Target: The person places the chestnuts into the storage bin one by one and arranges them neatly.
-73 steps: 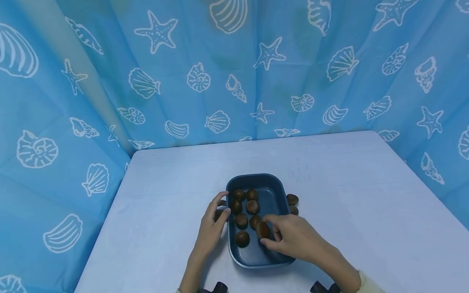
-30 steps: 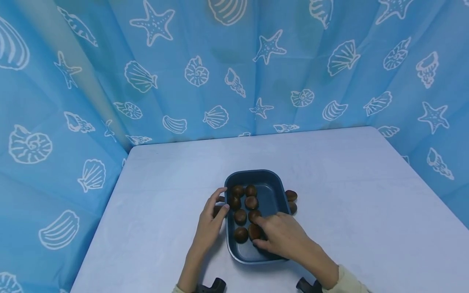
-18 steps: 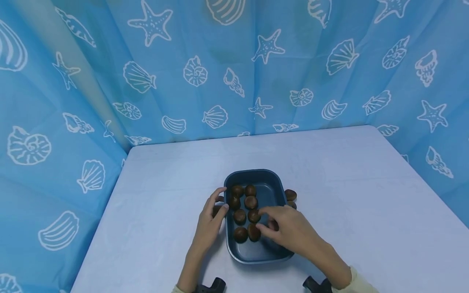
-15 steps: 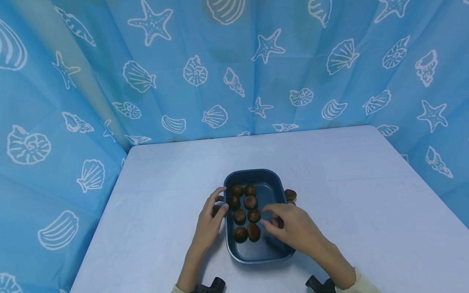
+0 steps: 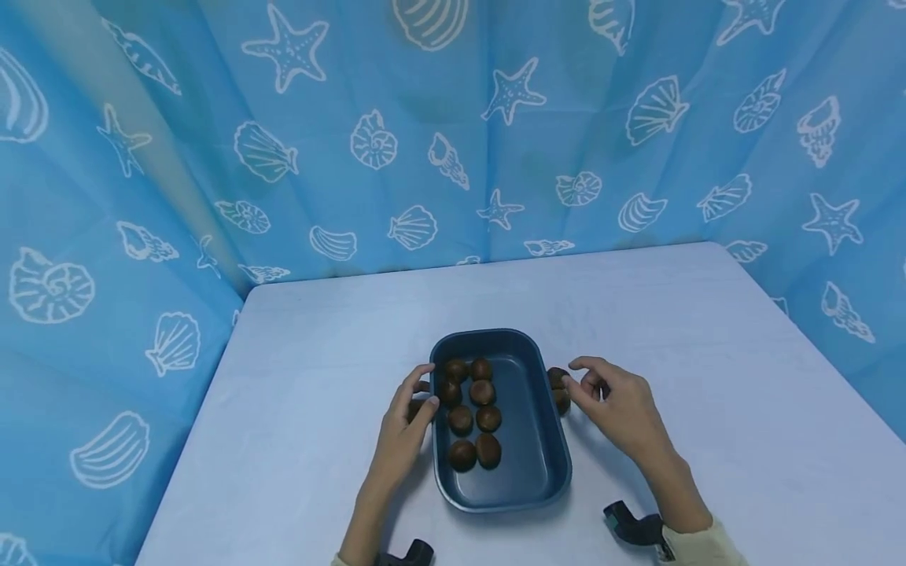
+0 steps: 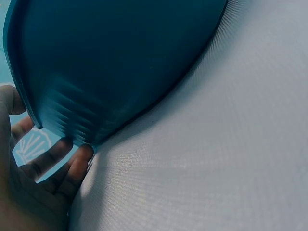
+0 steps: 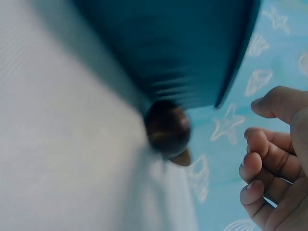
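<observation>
A dark blue rectangular tray (image 5: 527, 448) holds several brown chestnuts (image 5: 488, 451) in two columns along its left half. My left hand (image 5: 398, 444) rests against the tray's left side, thumb at the rim; in the left wrist view its fingertips (image 6: 84, 152) lie against the outer wall. A brown chestnut (image 5: 415, 409) shows partly behind that hand. My right hand (image 5: 626, 405), holding nothing, is off the tray's right side with thumb and forefinger apart. Beside its fingertips, two chestnuts (image 5: 561, 401) lie against the outer wall; the right wrist view shows a nearer, blurred chestnut (image 7: 166, 127).
The tray stands on a white-covered table (image 5: 318, 377). A blue curtain (image 5: 453, 102) with white shell and starfish prints hangs behind and to the left. Black wrist-worn devices (image 5: 633, 527) sit at both wrists.
My right hand set a chestnut in the right column's front spot, released it, then moved out of the tray rightward to the chestnuts outside. My left hand stayed at the tray's left side.
</observation>
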Motion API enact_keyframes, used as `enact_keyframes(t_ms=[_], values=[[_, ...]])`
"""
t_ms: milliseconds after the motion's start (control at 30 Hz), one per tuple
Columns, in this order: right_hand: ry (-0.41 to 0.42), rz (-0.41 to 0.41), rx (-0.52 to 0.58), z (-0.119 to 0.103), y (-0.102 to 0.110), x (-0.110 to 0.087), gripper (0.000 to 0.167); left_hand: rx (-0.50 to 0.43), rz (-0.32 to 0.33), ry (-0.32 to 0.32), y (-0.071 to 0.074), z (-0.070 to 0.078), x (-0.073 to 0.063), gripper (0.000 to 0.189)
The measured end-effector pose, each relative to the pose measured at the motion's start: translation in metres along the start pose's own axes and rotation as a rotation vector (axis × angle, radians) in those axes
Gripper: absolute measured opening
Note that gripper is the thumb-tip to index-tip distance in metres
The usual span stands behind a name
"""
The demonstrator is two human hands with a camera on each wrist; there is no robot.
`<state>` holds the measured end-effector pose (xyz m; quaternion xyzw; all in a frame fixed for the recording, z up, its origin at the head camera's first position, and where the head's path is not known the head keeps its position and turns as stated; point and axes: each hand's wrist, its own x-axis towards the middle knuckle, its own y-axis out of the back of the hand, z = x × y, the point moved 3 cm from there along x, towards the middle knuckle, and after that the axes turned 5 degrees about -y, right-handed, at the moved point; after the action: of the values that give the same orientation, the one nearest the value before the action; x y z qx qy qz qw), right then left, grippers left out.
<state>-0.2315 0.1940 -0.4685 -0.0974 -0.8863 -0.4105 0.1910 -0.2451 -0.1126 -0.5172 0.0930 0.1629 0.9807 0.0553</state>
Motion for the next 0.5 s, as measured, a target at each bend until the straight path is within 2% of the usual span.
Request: enact_keyframes(t_ms=[100,333,500], values=[[-0.024,-0.025,0.021,0.012,-0.006,-0.005,0.019,0.003,0.009,0.009,-0.001,0.001,-0.001,0.044],[0.005,-0.043,0.062,0.024,-0.019,-0.014,0.019,0.006,0.011,0.007,-0.001,0.003,-0.001,0.043],[-0.046,-0.101,0.064,0.031,-0.019,-0.018,0.018,0.013,0.006,0.018,-0.003,0.002,-0.001,0.044]])
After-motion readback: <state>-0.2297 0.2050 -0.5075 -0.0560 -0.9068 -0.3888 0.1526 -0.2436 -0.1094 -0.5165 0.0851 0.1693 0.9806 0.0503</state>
